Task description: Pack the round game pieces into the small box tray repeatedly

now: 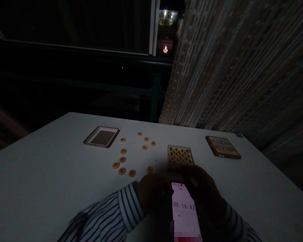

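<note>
An open box of xiangqi pieces stands in front of me, its round pieces set in rows, most marked in black and a few in red. The fingers of my right hand are bent together at the box's near edge; shadow hides whatever is between them. My left hand is curled just left of the phone, and what it may hold is too dark to see. Close beyond it lies a red-marked xiangqi piece. Between my hands, the lit phone shows a timer reading 00:16:42.
Several loose red-marked xiangqi pieces are scattered left of the box on the white table. A shallow tray-like lid lies at the far left, and a flat printed box at the right. A string curtain hangs behind.
</note>
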### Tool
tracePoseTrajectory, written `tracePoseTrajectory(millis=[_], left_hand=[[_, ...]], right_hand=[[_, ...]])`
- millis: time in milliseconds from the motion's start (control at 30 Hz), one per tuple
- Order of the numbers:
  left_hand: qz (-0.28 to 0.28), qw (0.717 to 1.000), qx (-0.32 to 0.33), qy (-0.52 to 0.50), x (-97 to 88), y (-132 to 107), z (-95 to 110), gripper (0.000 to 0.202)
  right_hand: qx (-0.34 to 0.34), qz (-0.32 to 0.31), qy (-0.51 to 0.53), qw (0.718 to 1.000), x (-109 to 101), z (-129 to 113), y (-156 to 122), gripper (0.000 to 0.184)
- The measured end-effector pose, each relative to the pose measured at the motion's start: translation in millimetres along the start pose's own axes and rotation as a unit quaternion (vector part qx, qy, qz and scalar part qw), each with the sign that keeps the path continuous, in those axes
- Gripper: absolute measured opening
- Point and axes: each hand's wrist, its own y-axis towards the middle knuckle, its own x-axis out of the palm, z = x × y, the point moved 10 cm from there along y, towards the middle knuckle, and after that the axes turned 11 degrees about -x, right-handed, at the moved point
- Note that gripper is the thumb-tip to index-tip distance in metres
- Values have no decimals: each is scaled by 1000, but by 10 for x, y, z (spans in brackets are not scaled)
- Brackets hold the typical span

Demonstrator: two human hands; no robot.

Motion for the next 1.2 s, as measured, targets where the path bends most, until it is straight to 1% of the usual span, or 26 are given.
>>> tracePoseTrajectory(millis=[33, 100, 200, 333, 400, 467, 600, 733, 800, 867, 1000, 1100, 1200], left_hand=[[0, 1000, 1, 2, 21, 3, -10, 18], [2, 1000, -4, 11, 54, 12, -34, 17], [-4, 999, -20, 35, 90, 25, -57, 19], [-10, 999, -6, 42, 97, 19, -25, 20], [-13, 999, 8, 45, 103, 12, -8, 17], [-19, 998, 7, 61, 117, 14, -21, 15], [-27, 995, -29, 96, 123, 32, -93, 18], [-23, 994, -48, 93, 105, 39, -151, 20], [4, 995, -51, 85, 38, 41, -181, 17], [43, 995, -51, 77, -77, 37, -205, 16], [97, 993, -38, 53, -315, 17, -233, 18], [118, 991, -34, 49, -430, 7, -276, 19], [137, 989, -41, 50, -500, 0, -349, 18]], right_hand=[[3, 19, -2, 1000, -11, 13, -44, 17], [-5, 27, -2, 1000, 26, 19, -95, 16], [-38, 37, 0, 999, 68, -6, -123, 16], [-67, 46, 20, 996, 79, -54, -133, 17], [-66, 40, 31, 997, 84, -66, -131, 17], [-63, 31, 43, 997, 97, -69, -132, 16], [-56, 34, 53, 996, 116, -34, -155, 15], [-42, 25, 53, 997, 155, 2, -169, 15], [-40, 21, 56, 997, 157, -4, -160, 14], [-40, 24, 56, 997, 141, -15, -147, 14], [-42, 35, 49, 997, 117, -14, -132, 13], [-43, 33, 52, 997, 139, 5, -138, 13], [-46, 30, 48, 997, 158, 21, -148, 14]])
